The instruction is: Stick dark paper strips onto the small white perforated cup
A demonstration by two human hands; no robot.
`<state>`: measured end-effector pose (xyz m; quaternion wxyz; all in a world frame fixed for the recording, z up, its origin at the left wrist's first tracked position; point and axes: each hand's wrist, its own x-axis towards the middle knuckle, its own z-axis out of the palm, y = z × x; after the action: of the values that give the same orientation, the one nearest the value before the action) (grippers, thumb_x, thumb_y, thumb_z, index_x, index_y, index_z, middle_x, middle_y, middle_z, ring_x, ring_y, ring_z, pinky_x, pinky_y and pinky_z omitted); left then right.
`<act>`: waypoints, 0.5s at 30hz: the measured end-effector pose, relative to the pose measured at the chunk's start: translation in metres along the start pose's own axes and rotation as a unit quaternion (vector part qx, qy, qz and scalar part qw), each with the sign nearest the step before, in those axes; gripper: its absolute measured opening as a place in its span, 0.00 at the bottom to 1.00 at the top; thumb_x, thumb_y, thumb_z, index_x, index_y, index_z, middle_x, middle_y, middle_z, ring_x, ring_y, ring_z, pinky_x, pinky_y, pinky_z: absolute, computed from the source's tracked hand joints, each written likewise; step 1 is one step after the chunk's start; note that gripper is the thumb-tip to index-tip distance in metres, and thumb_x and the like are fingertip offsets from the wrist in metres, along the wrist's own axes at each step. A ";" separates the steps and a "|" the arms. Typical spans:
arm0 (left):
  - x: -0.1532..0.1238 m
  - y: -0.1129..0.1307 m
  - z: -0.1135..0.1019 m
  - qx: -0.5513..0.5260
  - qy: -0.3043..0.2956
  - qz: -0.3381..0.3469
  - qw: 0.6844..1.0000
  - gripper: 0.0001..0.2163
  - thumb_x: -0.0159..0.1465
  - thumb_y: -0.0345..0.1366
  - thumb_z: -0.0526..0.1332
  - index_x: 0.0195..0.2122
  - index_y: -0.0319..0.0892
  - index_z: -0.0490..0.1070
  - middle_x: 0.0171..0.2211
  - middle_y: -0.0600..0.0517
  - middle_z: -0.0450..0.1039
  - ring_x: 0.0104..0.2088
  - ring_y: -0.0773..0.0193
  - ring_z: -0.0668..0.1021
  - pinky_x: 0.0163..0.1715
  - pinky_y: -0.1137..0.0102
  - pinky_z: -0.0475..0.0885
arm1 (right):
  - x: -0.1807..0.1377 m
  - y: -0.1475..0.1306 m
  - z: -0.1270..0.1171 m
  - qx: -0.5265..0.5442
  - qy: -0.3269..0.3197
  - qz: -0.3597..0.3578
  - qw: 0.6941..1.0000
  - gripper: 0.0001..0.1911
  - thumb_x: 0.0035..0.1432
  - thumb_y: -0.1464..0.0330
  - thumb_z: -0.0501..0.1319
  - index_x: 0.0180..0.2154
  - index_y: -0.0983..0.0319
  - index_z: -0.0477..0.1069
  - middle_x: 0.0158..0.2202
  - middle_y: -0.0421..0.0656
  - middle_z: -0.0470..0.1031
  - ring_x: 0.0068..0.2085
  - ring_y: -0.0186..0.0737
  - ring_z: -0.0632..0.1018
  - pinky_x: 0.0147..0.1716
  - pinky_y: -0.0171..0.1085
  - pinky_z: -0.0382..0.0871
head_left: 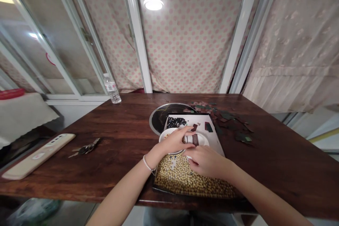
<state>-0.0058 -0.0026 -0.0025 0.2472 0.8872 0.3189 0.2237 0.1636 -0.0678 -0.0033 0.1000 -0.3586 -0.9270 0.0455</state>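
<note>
Over a white bowl (162, 137) with some beans in it, my left hand (174, 140) stretches its fingers and thumb apart. To its right is a second white dish (203, 140), with a dark brown strip (195, 140) across it. My right hand (208, 160) is curled, its index finger and thumb near the dish's front edge; what they grip, if anything, is hidden. Below both hands, pale yellow soybeans (182, 174) fill the near part of a shallow box (219, 148). Black beans (177, 122) lie in its far left corner.
Dark green and brown scraps (227, 116) are scattered on the wooden table (122, 123), right of a round black plate (156, 120). Keys (86, 148) and a pale phone-shaped item (39, 155) lie left. A water bottle (112, 90) stands at the back left.
</note>
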 end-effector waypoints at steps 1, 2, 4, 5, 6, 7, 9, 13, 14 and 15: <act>0.000 0.000 0.000 0.001 0.001 -0.003 1.000 0.29 0.57 0.38 0.66 0.57 0.43 0.56 0.55 0.43 0.68 0.57 0.52 0.69 0.55 0.57 0.62 | 0.000 -0.001 0.000 0.025 -0.005 0.001 1.000 0.13 0.57 0.73 0.51 0.40 0.64 0.72 0.33 0.47 0.77 0.32 0.39 0.73 0.28 0.36 0.55; 0.000 0.001 0.000 0.001 0.001 -0.006 1.000 0.29 0.56 0.39 0.67 0.57 0.43 0.57 0.55 0.44 0.69 0.57 0.52 0.69 0.55 0.57 0.62 | 0.000 -0.001 0.001 0.051 -0.013 0.002 0.999 0.14 0.56 0.73 0.51 0.41 0.65 0.72 0.34 0.48 0.77 0.34 0.40 0.73 0.30 0.36 0.57; 0.001 0.002 0.000 0.002 0.003 -0.006 1.000 0.28 0.56 0.39 0.67 0.56 0.42 0.59 0.54 0.44 0.70 0.56 0.52 0.69 0.55 0.58 0.62 | -0.001 -0.002 0.000 0.106 -0.028 0.006 0.994 0.16 0.54 0.74 0.51 0.42 0.65 0.72 0.37 0.48 0.77 0.37 0.41 0.74 0.34 0.36 0.61; 0.001 0.002 0.000 0.004 0.003 -0.004 1.000 0.27 0.56 0.39 0.67 0.55 0.42 0.60 0.53 0.44 0.70 0.56 0.53 0.70 0.54 0.58 0.63 | -0.001 -0.002 -0.001 0.136 -0.036 0.007 0.990 0.16 0.54 0.74 0.51 0.42 0.64 0.73 0.37 0.48 0.77 0.38 0.41 0.74 0.36 0.37 0.62; 0.001 0.002 0.000 0.005 0.003 -0.001 1.000 0.26 0.56 0.39 0.67 0.55 0.42 0.61 0.53 0.44 0.70 0.55 0.53 0.70 0.54 0.59 0.63 | -0.001 -0.001 -0.002 0.165 -0.043 0.010 0.985 0.17 0.53 0.74 0.51 0.42 0.63 0.73 0.38 0.47 0.77 0.39 0.41 0.74 0.38 0.37 0.63; 0.001 0.003 0.000 0.005 0.003 0.001 1.000 0.26 0.56 0.38 0.67 0.54 0.42 0.61 0.53 0.44 0.71 0.55 0.53 0.71 0.54 0.59 0.64 | -0.002 0.000 -0.003 0.189 -0.046 0.017 0.981 0.17 0.53 0.74 0.51 0.42 0.63 0.74 0.38 0.46 0.77 0.40 0.41 0.74 0.40 0.37 0.63; 0.002 0.003 0.001 0.003 0.003 0.003 1.000 0.26 0.56 0.37 0.67 0.55 0.41 0.61 0.52 0.44 0.72 0.54 0.53 0.71 0.54 0.60 0.64 | -0.002 0.001 -0.005 0.212 -0.041 0.037 0.976 0.18 0.54 0.74 0.51 0.44 0.63 0.74 0.41 0.47 0.77 0.41 0.41 0.74 0.43 0.38 0.64; 0.000 0.003 0.001 -0.001 0.001 0.003 1.000 0.27 0.57 0.38 0.67 0.56 0.42 0.60 0.52 0.45 0.72 0.55 0.53 0.71 0.53 0.60 0.64 | -0.002 -0.001 -0.007 0.225 -0.075 0.021 0.971 0.24 0.53 0.74 0.52 0.52 0.64 0.69 0.47 0.50 0.75 0.43 0.42 0.75 0.44 0.38 0.65; -0.001 0.002 0.000 0.000 0.001 0.003 1.000 0.27 0.57 0.38 0.66 0.56 0.42 0.60 0.52 0.45 0.72 0.55 0.54 0.71 0.53 0.60 0.64 | -0.003 -0.001 -0.008 0.235 -0.104 0.008 0.966 0.24 0.52 0.74 0.52 0.52 0.63 0.69 0.46 0.48 0.76 0.41 0.40 0.76 0.43 0.37 0.66; -0.001 0.002 0.000 0.001 0.001 0.003 1.000 0.27 0.57 0.38 0.66 0.56 0.42 0.60 0.53 0.44 0.71 0.55 0.54 0.71 0.53 0.60 0.64 | -0.003 -0.001 -0.009 0.245 -0.132 0.000 0.960 0.24 0.52 0.73 0.53 0.52 0.62 0.70 0.45 0.47 0.77 0.38 0.39 0.76 0.40 0.36 0.67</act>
<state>-0.0055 -0.0049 -0.0019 0.2449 0.8882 0.3166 0.2254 0.1673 -0.0709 0.0054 0.0616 -0.3139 -0.8923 0.3184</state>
